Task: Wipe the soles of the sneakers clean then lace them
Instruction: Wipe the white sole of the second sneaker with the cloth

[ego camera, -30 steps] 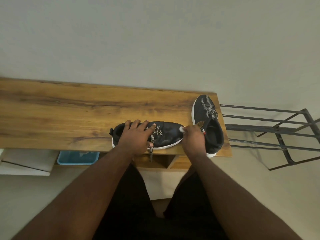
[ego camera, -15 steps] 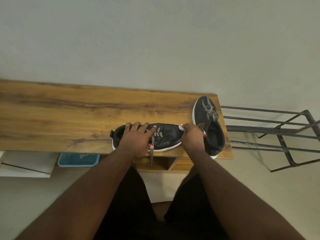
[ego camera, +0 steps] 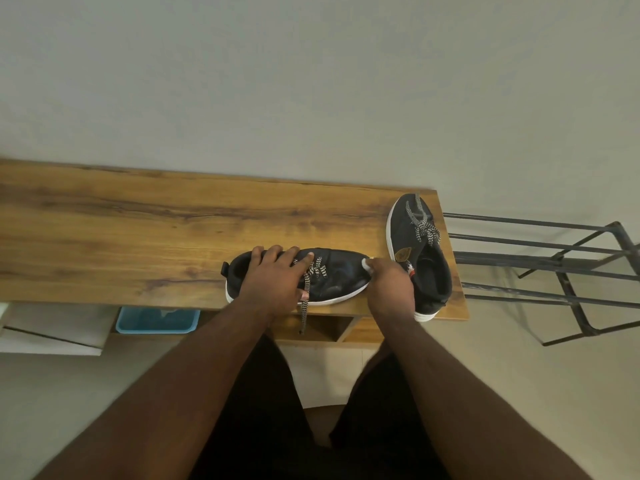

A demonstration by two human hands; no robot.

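Head view, nearest first: my left hand (ego camera: 277, 278) lies spread, fingers straight, pressing the near sneaker (ego camera: 332, 280) onto the table (ego camera: 138, 237) so it cannot skid. At three o'clock of it, my right hand (ego camera: 389, 284) pinches what looks like a small white wipe (ego camera: 366, 263) against the toe's white sole edge; the wad is mostly hidden. I should rub in short strokes along the rim, keeping the dangling lace (ego camera: 304, 311) clear. The second sneaker (ego camera: 420, 251) waits at one o'clock.
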